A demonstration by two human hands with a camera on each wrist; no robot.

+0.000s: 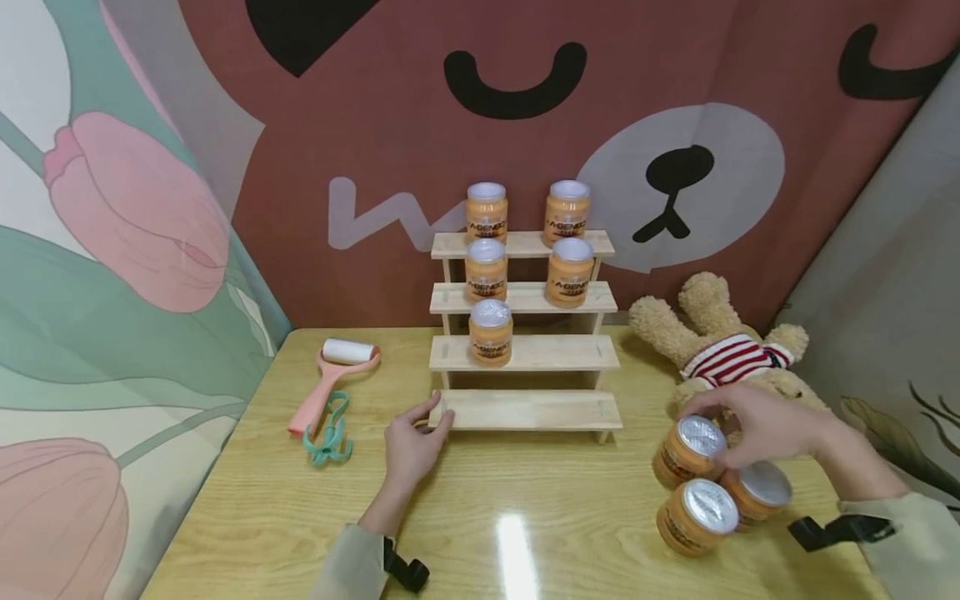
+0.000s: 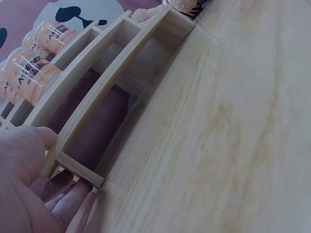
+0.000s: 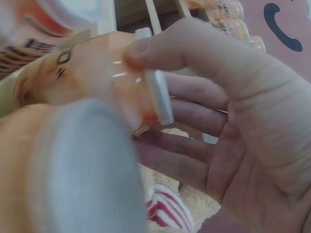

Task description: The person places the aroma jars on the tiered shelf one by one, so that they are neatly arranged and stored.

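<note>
A stepped wooden display stand (image 1: pixel 532 408) is on the table, its lowest step bare. My left hand (image 1: pixel 411 454) grips the left end of that step; in the left wrist view the thumb is at the board's edge and the fingers reach round the short leg (image 2: pixel 80 170). On the right, my right hand (image 1: pixel 772 421) holds an orange jar (image 1: pixel 675 462) with a silvery lid by its upper rim, thumb on the near side and fingers behind. Two similar jars stand close by, a front jar (image 1: pixel 693 521) and another jar (image 1: pixel 759 492) under the wrist.
Several orange jars, such as the third-step jar (image 1: pixel 491 337), stand on the upper steps. A plush bear (image 1: pixel 712 333) lies at the back right. A pink lint roller (image 1: pixel 322 387) and a teal hook (image 1: pixel 330 442) lie at left. Printed curtains (image 1: pixel 375 125) hang behind.
</note>
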